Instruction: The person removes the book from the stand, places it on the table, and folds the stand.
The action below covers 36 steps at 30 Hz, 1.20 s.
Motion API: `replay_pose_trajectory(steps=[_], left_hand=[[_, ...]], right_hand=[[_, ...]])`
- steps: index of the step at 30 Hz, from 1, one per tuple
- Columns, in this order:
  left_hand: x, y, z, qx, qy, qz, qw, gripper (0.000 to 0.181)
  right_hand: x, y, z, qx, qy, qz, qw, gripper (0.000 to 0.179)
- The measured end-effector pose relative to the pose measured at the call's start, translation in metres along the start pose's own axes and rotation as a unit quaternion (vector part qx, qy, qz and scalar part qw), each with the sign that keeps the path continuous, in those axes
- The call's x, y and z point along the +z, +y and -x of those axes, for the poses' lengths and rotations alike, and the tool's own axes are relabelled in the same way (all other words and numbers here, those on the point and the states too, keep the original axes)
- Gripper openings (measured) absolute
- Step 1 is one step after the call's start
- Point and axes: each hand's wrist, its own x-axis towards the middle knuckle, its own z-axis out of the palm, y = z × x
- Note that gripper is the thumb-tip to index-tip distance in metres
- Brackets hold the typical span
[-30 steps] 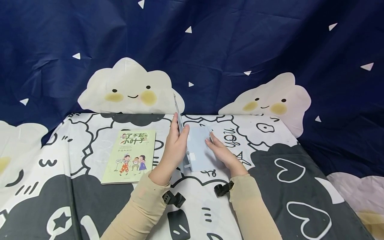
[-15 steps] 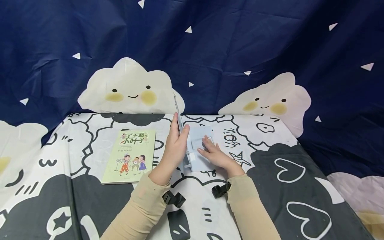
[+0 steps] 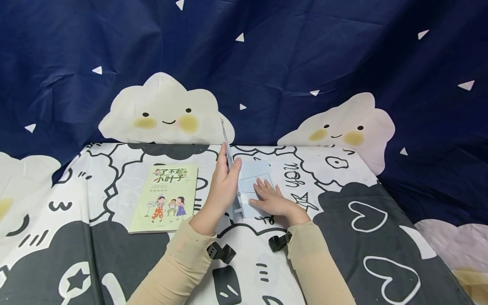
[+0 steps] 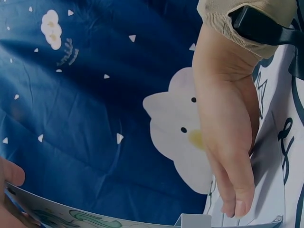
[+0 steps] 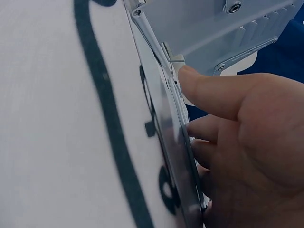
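A light blue folding book stand (image 3: 253, 168) is opened out on the cloth, one panel lying flat and the other standing nearly upright, seen edge-on. My left hand (image 3: 224, 180) grips the upright panel (image 3: 225, 132), thumb on the near face and fingers behind it. My right hand (image 3: 272, 200) rests on the flat panel with its fingers extended across an outlined inner plate. In the right wrist view, slots and a hinge show on the upright panel (image 5: 204, 33), close to the right thumb. Green drawings mark this panel's face (image 4: 95, 218) in the left wrist view.
A pale green children's book (image 3: 164, 199) lies to the left, cover up. Beneath everything is a black-and-white patterned cloth (image 3: 244, 254). A dark blue curtain (image 3: 267, 51) with clouds and small white triangles hangs behind.
My right hand has let go of the edge at the flat panel's right and moved left onto its surface. The inner plate now lies flush. My left hand stays put.
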Motion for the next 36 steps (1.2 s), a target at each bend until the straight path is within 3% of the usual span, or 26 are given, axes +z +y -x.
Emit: replay_pose_trajectory(steps=[5,11,16,19,22,26,30,36], left_hand=[[0.001,-0.001,0.000,-0.002,-0.011,0.018,0.9998,0.070],[0.004,0.000,0.003,-0.014,-0.033,0.008,0.9993,0.081],[0.011,-0.003,0.007,-0.013,-0.051,-0.020,0.9984,0.085],[0.016,-0.006,0.009,-0.011,-0.065,-0.026,0.9975,0.086],[0.019,-0.008,0.011,-0.018,-0.077,-0.030,0.9964,0.086],[0.022,-0.009,0.012,-0.030,-0.095,-0.026,0.9946,0.087],[0.023,-0.012,0.013,-0.035,-0.123,-0.038,0.9911,0.089],[0.028,-0.018,0.016,-0.038,-0.168,-0.085,0.9814,0.097]], right_hand=[[-0.001,0.002,0.000,-0.005,-0.003,-0.014,0.9999,0.069],[-0.010,0.002,0.003,0.022,0.010,-0.076,0.9968,0.066],[-0.016,-0.001,0.004,0.032,0.049,-0.167,0.9842,0.065],[-0.020,-0.005,0.007,0.020,0.069,-0.253,0.9647,0.064],[-0.024,-0.011,0.010,-0.014,0.077,-0.342,0.9366,0.063],[-0.026,-0.021,0.012,-0.050,0.055,-0.425,0.9020,0.071],[-0.027,-0.028,0.013,-0.052,0.032,-0.463,0.8844,0.084],[-0.029,-0.035,0.019,-0.061,0.041,-0.514,0.8548,0.090]])
